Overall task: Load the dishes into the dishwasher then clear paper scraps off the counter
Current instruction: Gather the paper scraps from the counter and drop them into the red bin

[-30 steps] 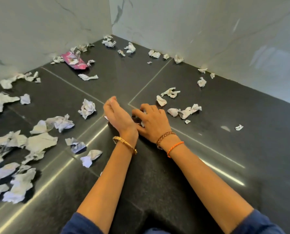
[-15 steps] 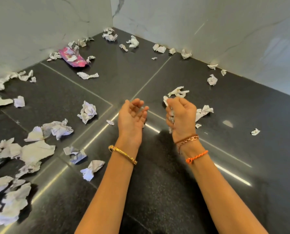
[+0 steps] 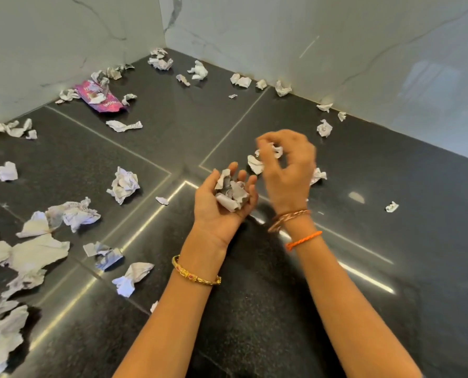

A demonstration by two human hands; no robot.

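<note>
Nearest the camera, two bare forearms reach out over the glossy black stone table (image 3: 254, 309), a gold bangle (image 3: 197, 278) on the left wrist and a copper bracelet (image 3: 287, 218) with an orange thread band (image 3: 303, 240) on the right.

Just beyond them, the left hand (image 3: 222, 203) lies palm up as a cup, its fingers (image 3: 234, 170) loosely curled round a small heap of crumpled white paper scraps (image 3: 231, 193) that sits in the palm. The right hand (image 3: 287, 170) hovers just beside it on the right and a little farther out, back toward the camera and blurred. Its fingers (image 3: 265, 148) seem to pinch a torn white paper piece (image 3: 257, 162), though the blur leaves the grip uncertain.

The coming move turns on one thing: the cupped palm lies down and to the left of the right hand's load, very near, so a short carry that way would drop the piece onto the heap. More scraps (image 3: 318, 175) lie on the table just past the right hand, which is plainly the nearer one for them.

To the left, well apart from both hands, larger white wads (image 3: 124, 184) and flat torn sheets (image 3: 39, 252) are scattered over the table; the left hand is nearer those, but it is occupied.

Farthest off, small scraps (image 3: 241, 80) line the foot of the white marble walls (image 3: 336, 50), and a pink printed wrapper (image 3: 99, 98) lies by the left wall. I judge the clearing well short of done. No dishes or dishwasher are in view.
</note>
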